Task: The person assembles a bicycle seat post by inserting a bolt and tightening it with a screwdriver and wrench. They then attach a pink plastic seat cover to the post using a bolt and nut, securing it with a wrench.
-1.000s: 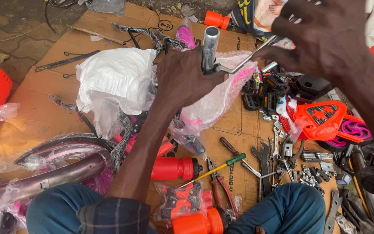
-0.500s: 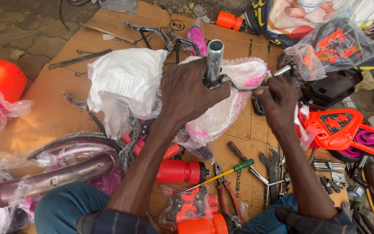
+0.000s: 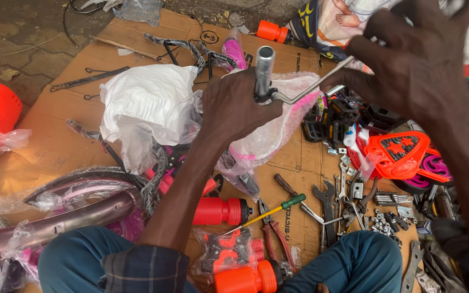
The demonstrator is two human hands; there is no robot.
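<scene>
Left hand (image 3: 234, 106) is clenched around the silver handlebar tube (image 3: 264, 68), holding it upright over the plastic-wrapped pink frame (image 3: 278, 130), while the right hand (image 3: 413, 59) grips the far end of the thin brake lever (image 3: 313, 84) sticking out of the clamp. Honestly that lever looks easy to bend, or the clamp could twist round the tube if he leans on it too hard. Compared to half a second ago, the right hand has swung up and out, away from the tube.
</scene>
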